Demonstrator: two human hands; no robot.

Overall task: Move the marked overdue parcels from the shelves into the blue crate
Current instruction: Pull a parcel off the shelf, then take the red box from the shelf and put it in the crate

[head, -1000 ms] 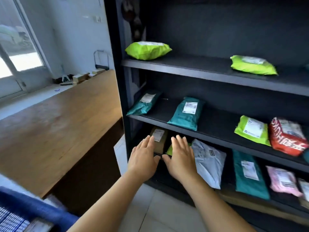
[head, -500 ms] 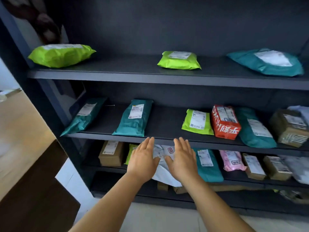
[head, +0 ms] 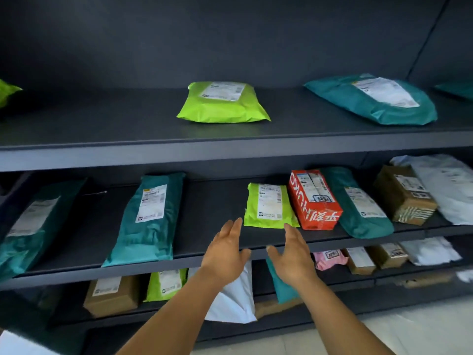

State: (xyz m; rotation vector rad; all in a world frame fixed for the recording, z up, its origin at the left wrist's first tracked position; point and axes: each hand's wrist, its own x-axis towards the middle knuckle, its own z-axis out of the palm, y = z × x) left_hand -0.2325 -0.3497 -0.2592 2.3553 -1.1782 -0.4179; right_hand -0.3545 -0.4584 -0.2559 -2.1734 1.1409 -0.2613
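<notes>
Dark shelves hold many parcels. On the middle shelf a small lime-green parcel lies next to a red box, with teal bags to the left and right. My left hand and my right hand are both held out with straight fingers, palms facing each other, just in front of the middle shelf's edge and below the lime parcel. Neither hand touches or holds anything. The blue crate is out of view. I cannot make out any overdue marks on the labels.
The top shelf carries a lime bag and a large teal bag. The bottom shelf has a brown box, a white mailer, a pink parcel and more boxes. Pale floor tiles lie at the lower right.
The view has swung right from the wooden table and closed in on the shelves. Both hands have risen from the bottom shelf level to the middle shelf's edge and spread apart.
</notes>
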